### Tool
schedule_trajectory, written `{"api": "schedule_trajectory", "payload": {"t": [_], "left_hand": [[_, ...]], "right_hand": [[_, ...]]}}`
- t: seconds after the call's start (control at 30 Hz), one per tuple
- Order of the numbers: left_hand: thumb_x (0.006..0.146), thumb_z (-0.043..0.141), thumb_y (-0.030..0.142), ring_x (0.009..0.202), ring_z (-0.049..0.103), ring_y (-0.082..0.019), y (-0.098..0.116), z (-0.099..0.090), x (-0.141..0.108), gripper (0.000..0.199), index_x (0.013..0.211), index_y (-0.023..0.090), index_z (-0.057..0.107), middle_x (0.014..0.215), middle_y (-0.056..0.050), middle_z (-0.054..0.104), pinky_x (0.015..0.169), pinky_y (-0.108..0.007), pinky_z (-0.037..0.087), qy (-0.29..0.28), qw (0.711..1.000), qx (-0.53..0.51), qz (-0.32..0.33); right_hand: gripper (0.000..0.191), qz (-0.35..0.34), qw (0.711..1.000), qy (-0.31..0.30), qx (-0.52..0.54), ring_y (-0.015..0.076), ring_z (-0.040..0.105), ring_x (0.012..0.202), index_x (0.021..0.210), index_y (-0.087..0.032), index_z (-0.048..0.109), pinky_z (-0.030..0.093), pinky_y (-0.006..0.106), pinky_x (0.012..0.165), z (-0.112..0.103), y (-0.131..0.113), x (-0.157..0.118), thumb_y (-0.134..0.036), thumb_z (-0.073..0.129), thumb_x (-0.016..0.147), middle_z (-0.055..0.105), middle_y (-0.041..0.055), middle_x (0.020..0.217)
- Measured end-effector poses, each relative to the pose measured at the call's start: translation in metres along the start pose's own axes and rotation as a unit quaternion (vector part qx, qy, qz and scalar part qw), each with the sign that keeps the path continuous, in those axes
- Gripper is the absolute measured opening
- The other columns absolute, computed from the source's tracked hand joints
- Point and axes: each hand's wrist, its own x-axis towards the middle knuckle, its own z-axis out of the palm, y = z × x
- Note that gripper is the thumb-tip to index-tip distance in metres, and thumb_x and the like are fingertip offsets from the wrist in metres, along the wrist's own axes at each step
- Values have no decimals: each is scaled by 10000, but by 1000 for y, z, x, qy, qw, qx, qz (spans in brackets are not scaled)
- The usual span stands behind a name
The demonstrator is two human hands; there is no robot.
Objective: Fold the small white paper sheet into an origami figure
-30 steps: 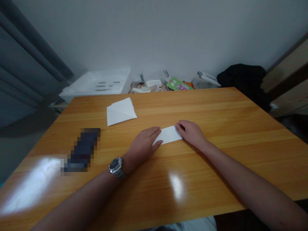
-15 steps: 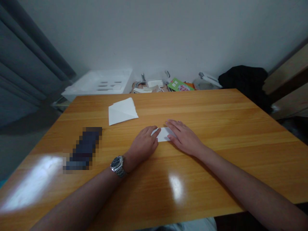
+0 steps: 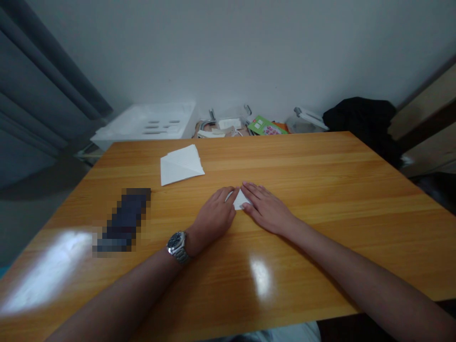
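A small folded piece of white paper [image 3: 241,201] lies flat on the wooden table, mostly covered by my two hands. My left hand [image 3: 216,211], with a metal watch [image 3: 176,243] on its wrist, rests on the paper's left part, fingers stretched out over it. On the right part lies my right hand [image 3: 268,205], palm down with its fingers extended. Between the hands only a small triangle of paper shows. Farther back to the left is a stack of white paper sheets [image 3: 182,165].
A dark pixelated object [image 3: 126,218] lies at the table's left. Beyond the far edge of the table [image 3: 320,270] are a white foam tray [image 3: 142,123], a green booklet [image 3: 267,126], a clear container [image 3: 306,122] and black cloth [image 3: 361,116]. A grey curtain [image 3: 35,80] hangs at left.
My right hand has slid left and slightly nearer me over the paper, so less of it shows between my hands. My left hand has shifted slightly right.
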Motion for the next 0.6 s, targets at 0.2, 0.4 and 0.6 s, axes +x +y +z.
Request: {"api": "schedule_trajectory", "payload": {"t": [0.2,0.4,0.6], "left_hand": [[1057,373,355,1471,374,-291,3,6,-4,544,1519,67,392,1579,-172,414,1235,-466,301,-11,1000,22,-19],[1065,343,403,1497,345,-277,3,6,-4,556,1535,108,387,1607,-139,375,1239,-482,290,-20,999,40,-26],[1064,354,402,1501,339,-275,4,7,-4,560,1536,103,386,1609,-140,366,1247,-482,275,-13,998,47,-26]], "right_hand": [[673,8,1000,-13,-14,238,257,1536,1591,-124,309,209,451,1273,0,-2,-1,-526,299,1051,269,122,1650],[675,17,999,-31,-20,226,240,1541,1595,-135,298,201,445,1273,-1,-1,-1,-540,257,1057,254,107,1656],[649,21,999,-32,-31,234,243,1540,1600,-193,298,203,459,1270,-2,-4,-1,-545,255,1057,243,76,1664]]}}
